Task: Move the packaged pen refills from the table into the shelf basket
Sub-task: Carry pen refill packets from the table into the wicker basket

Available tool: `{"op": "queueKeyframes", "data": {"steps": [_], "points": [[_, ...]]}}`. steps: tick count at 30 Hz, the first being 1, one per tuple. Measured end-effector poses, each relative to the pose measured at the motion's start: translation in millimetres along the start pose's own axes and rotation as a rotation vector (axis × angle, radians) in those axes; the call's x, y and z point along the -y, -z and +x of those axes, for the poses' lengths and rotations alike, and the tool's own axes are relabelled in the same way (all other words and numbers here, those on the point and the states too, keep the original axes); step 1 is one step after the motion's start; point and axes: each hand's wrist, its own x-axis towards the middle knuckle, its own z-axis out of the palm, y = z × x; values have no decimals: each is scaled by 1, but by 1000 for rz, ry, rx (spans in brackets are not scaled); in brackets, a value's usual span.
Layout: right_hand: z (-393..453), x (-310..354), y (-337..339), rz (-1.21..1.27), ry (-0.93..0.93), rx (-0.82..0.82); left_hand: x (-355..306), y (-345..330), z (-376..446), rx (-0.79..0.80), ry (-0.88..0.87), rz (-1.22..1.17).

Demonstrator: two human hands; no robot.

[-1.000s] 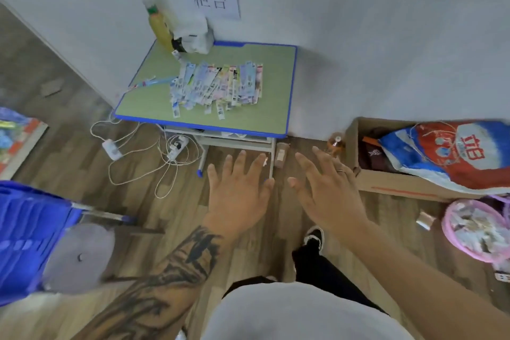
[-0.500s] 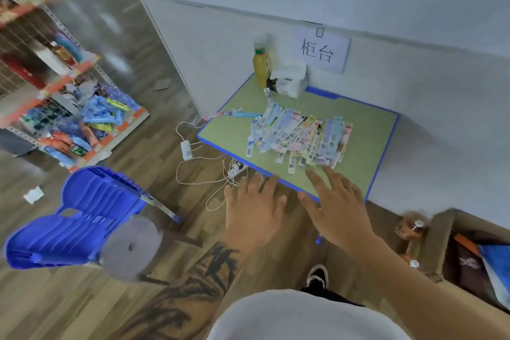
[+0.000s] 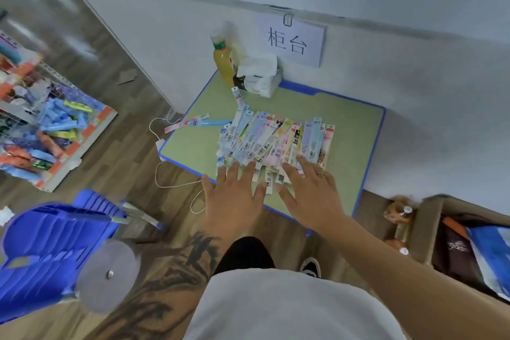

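- Near the bottom, a white shirt (image 3: 289,309) and a black shoe (image 3: 311,266) show on the wood floor (image 3: 129,174).
- At 8 o'clock lies a blue chair (image 3: 47,246).
- The left hand (image 3: 234,199) is flat with fingers spread apart, holding nothing, over the near table edge.
- The right hand (image 3: 311,196) is flat and spread too, with its fingertips over the near ends of the pen refills (image 3: 276,138).
- The packs lie in a fanned pile in the middle of the green table (image 3: 356,146).
- At 9 o'clock, the shelf basket (image 3: 49,124) holds bright things.
- At 12 o'clock stand a juice bottle (image 3: 225,63), a tissue pack (image 3: 259,74) and a paper sign (image 3: 289,40).
- At 3 o'clock sits a cardboard box (image 3: 425,226).
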Motion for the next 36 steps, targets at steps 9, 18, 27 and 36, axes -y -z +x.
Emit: {"op": "queueKeyframes", "data": {"steps": [9, 18, 27, 36], "points": [[71, 3, -31, 64, -328, 136, 24, -19, 120, 182, -108, -49], [139, 20, -56, 96, -696, 40, 52, -18, 233, 288, -223, -65], [150, 45, -79, 24, -898, -95, 56, -32, 282, 318, -372, -9], [157, 58, -76, 222, -1025, -219, 55, -24, 284, 461, -312, -515]]}}
